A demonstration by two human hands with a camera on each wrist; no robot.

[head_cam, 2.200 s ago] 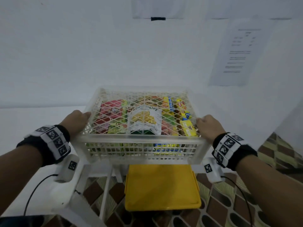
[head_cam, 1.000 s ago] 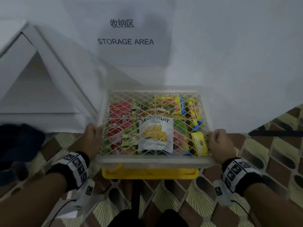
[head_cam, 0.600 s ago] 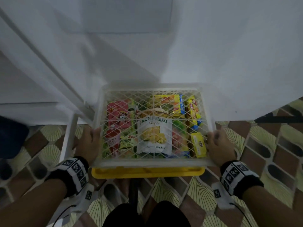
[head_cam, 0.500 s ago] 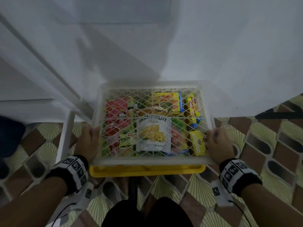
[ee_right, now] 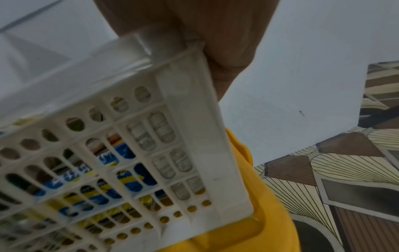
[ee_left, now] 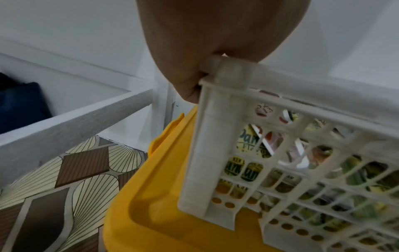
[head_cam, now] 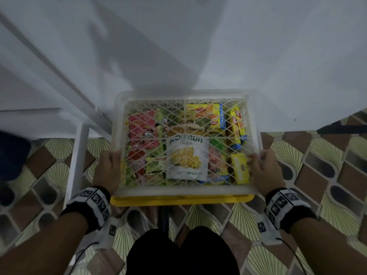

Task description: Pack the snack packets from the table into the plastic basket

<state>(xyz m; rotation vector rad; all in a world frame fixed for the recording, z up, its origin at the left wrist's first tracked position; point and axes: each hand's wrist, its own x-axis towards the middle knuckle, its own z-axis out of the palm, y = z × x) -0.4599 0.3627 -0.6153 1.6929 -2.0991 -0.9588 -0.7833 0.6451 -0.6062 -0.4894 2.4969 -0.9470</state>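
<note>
A white lattice plastic basket (head_cam: 184,192) full of snack packets hangs low over a yellow lid (head_cam: 181,199). On top of the packets lies a white jackfruit chips bag (head_cam: 186,157), with a pink packet (head_cam: 143,130) to its left and yellow packets (head_cam: 237,124) to its right. My left hand (head_cam: 108,167) grips the basket's left rim (ee_left: 218,68). My right hand (head_cam: 262,167) grips the right rim (ee_right: 170,46). In both wrist views the basket's near bottom corners (ee_left: 207,214) (ee_right: 244,216) are just above or touching the yellow lid (ee_left: 155,196) (ee_right: 259,226); I cannot tell which.
A white table frame (head_cam: 79,155) stands at the left, its rail (ee_left: 71,122) close to my left hand. A white wall (head_cam: 258,56) rises right behind the basket. Patterned floor tiles (head_cam: 317,165) spread around. My dark-trousered knees (head_cam: 182,253) are below the basket. Something dark blue (head_cam: 12,153) sits far left.
I have carried the basket off the table and lowered it down along the wall onto the yellow lid on the floor. Both hands kept their grip on the rims.
</note>
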